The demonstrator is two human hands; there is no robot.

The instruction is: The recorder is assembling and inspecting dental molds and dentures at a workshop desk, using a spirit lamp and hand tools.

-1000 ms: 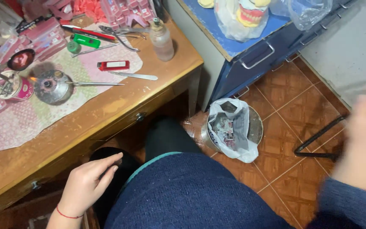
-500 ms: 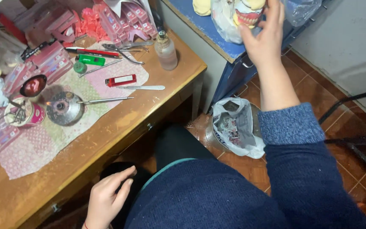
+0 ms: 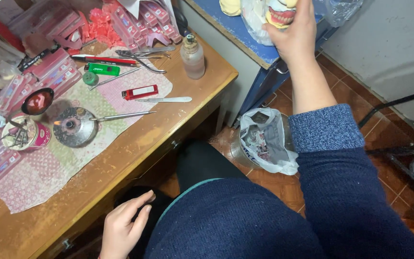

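Her right hand (image 3: 293,36) is stretched up and closed around a denture model (image 3: 280,13) with pink gums, seemingly just above a clear plastic bag (image 3: 255,19) on the blue cabinet (image 3: 235,33). The left hand (image 3: 123,228) rests loose and empty, fingers spread, beside the wooden table (image 3: 168,124). Below the right forearm sits a lined waste bin (image 3: 264,141).

The person wore a dark navy knitted sweater, its right cuff (image 3: 326,127) a lighter flecked blue, pushed up the forearm. Both hands were bare. Dark trousers showed below.
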